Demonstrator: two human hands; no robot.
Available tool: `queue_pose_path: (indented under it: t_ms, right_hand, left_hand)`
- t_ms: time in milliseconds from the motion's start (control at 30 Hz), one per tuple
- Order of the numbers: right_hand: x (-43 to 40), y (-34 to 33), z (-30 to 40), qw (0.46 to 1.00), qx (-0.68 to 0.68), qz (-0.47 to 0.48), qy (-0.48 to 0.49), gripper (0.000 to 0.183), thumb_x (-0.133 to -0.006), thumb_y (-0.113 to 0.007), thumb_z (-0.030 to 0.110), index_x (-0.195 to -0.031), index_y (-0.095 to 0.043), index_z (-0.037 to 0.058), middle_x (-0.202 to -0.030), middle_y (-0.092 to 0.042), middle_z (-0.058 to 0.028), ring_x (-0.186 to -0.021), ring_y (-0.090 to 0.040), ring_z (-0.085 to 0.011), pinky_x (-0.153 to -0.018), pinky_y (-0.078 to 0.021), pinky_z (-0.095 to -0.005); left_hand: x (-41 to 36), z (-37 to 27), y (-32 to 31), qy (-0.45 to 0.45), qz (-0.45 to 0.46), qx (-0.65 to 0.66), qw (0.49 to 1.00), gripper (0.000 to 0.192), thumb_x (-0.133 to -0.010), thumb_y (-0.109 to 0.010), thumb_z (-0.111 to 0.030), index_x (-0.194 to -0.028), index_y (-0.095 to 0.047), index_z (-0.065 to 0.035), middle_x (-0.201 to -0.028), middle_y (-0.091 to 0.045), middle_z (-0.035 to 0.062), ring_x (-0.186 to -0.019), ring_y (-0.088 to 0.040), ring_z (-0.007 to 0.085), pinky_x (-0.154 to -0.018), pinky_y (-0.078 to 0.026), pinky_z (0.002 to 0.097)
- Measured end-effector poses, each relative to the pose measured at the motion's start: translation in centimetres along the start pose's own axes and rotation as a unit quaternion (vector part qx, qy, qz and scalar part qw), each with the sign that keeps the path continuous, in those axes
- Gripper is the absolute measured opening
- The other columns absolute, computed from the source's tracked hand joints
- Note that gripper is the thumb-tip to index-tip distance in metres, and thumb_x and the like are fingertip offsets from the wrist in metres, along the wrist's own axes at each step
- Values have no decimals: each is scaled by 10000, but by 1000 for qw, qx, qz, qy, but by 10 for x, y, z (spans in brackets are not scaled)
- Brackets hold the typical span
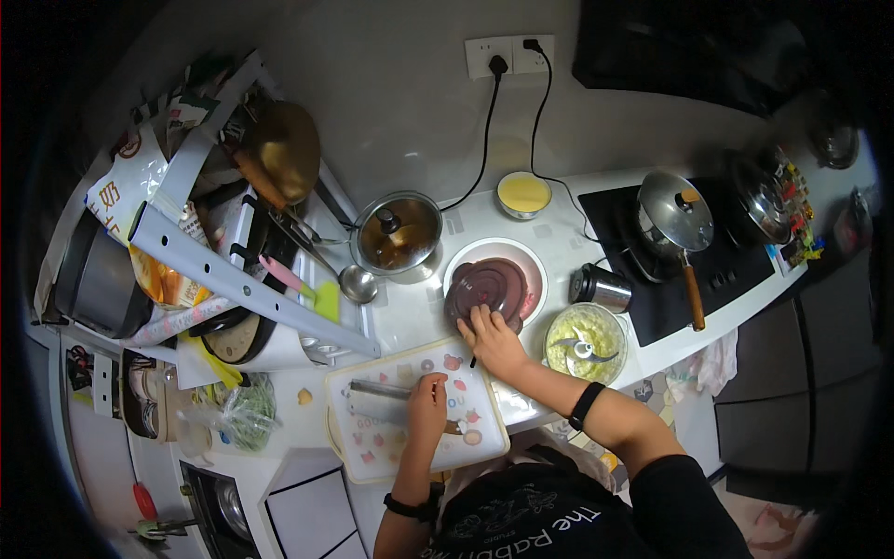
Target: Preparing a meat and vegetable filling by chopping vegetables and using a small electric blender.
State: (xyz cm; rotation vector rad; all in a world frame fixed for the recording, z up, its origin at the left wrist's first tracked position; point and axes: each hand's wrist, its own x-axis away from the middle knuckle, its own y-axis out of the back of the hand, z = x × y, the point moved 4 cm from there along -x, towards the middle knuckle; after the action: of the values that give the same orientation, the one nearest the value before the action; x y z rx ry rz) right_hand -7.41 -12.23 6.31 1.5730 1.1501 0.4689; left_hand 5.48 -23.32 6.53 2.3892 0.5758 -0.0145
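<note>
My right hand (494, 344) reaches across the counter with its fingertips on a dark maroon plastic lid (482, 285). That lid lies over a white bowl (540, 274) and overhangs its left side; whether my fingers grip it or only rest on it is unclear. My left hand (427, 407), fingers curled, is over a cleaver (377, 402) on a printed cutting board (391, 458). The blade points left and part of the handle shows right of my hand; contact with it is not visible. Beside my right forearm stands a clear chopper bowl (588, 342) with pale green minced food around its blade.
A chopper motor unit (602, 287) lies near the black cooktop (642, 307), where a lidded saucepan (674, 216) stands. Behind are a glass-lidded pot (397, 234) and a bowl of yellow liquid (524, 194). A metal rack (251, 279) rises at left, beside bagged greens (244, 416).
</note>
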Motion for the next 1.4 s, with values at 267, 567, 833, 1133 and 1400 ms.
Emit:
queue_pose_path:
  t_ms: [267, 567, 833, 1133, 1400]
  right_hand:
    - [-2, 35, -69, 938, -155, -116, -288, 484, -790, -521, 74, -1271, -497, 115, -1152, -519, -147, -1062, -491, -261, -844, -322, -398]
    - [28, 30, -99, 283, -822, -233, -435, 259, -945, -454, 77, -1182, -503, -17, -1132, -589, -87, -1007, -576, -184, -875, -466, -310]
    - [24, 32, -42, 22, -886, -240, -396, 290, -943, -454, 71, -1230, -455, 32, -1164, -564, -102, -1051, -558, -208, -936, -459, -361]
    - [21, 37, -36, 214, -912, -42, -348, 380, -922, -524, 97, -1290, -431, 95, -1053, -602, -41, -946, -591, -137, -816, -495, -273]
    - [43, 10, -20, 945, -295, 39, -135, 536, -714, -597, 64, -1239, -504, 121, -1252, -439, -124, -900, -561, -312, -735, -491, -392]
  left_hand:
    - [-7, 13, -3, 62, 3, 67, 996, 133, -916, -497, -105, -974, -595, -38, -855, -639, 88, -703, -614, 176, -633, -483, 295]
    - [-32, -34, -6, 94, 51, 194, 975, 226, -965, -414, -146, -1039, -583, -16, -894, -636, 85, -798, -611, 173, -734, -477, 271]
    - [-52, -56, -29, 146, 102, 488, 855, 362, -968, -434, -265, -1238, -451, -24, -1024, -582, 70, -871, -574, 159, -694, -460, 263]
    - [-58, -50, -10, 101, -45, 582, 806, 327, -945, -408, -52, -1266, -387, 6, -1197, -512, 110, -1049, -533, 184, -923, -426, 321]
    - [-51, -33, 42, 124, -136, 469, 864, 260, -956, -422, -97, -1192, -459, 8, -1096, -552, 73, -963, -520, 124, -861, -409, 270]
